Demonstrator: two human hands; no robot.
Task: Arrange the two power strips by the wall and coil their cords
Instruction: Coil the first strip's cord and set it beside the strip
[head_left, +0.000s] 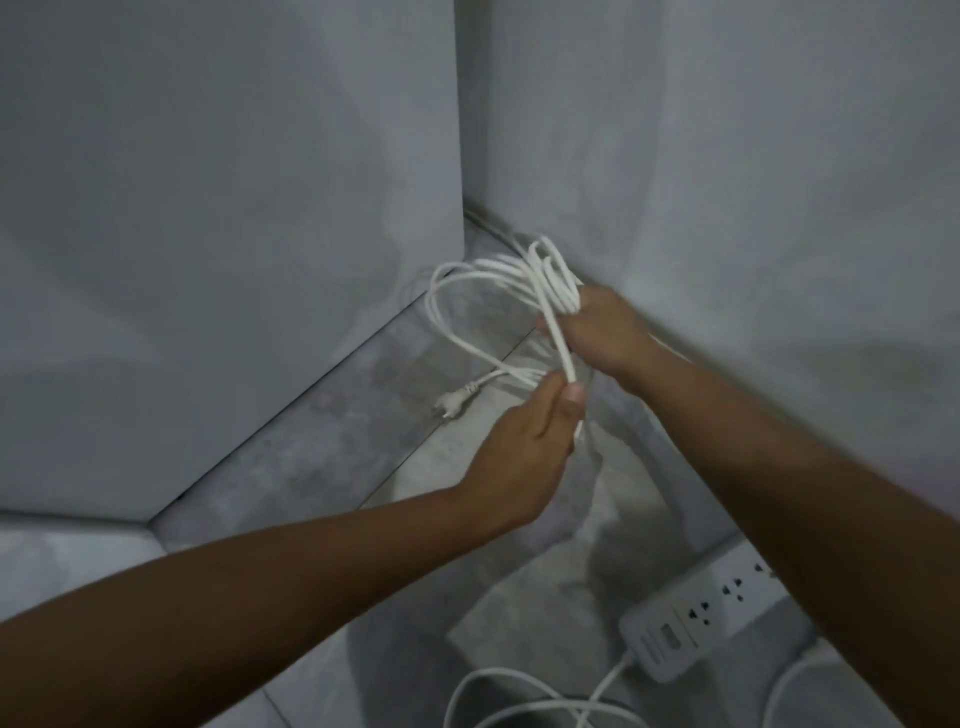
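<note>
R hand, center-right of frame, fist wrapped round the bunched loops of white cord. L hand just below, thumb + fingers pinching one strand. Plug left of both hands; can't tell if it's touching the floor. Power strip lower right, partly under R forearm; its own lead loops along the bottom edge.

Gripping a bunch of white cord loops in the right hand, close to the wall corner, and pinching one strand with the left hand just below, with the plug out to the left. On the floor, lower right, a power strip.
</note>
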